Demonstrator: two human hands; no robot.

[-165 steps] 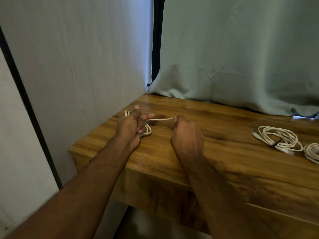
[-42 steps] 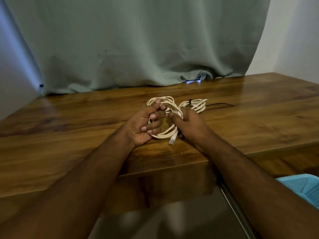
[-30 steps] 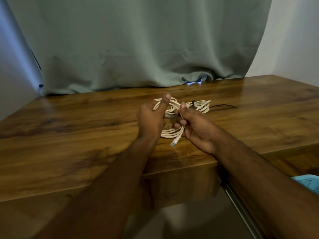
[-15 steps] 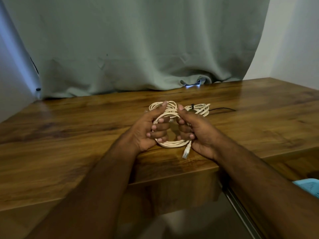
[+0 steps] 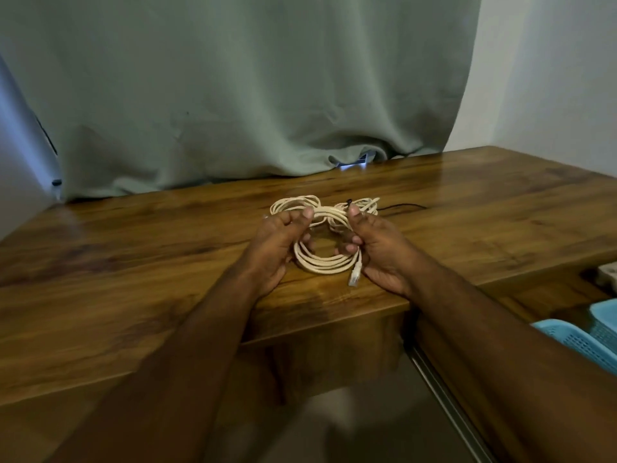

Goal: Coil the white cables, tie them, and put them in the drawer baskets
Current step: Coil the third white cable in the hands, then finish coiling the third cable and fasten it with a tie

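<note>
White cable coil (image 5: 322, 260) gripped between both hands

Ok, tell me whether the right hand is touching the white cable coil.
Touching. The head view shows the right hand with its fingers curled round the right side of the white cable coil and its thumb pressed on the strands at the top.

Blue baskets (image 5: 582, 342) cut off at right edge. Fingers (image 5: 349, 249) of both hands partly hidden inside the coiled cable (image 5: 325, 264). Dark cord (image 5: 405, 206) too thin to identify.
</note>
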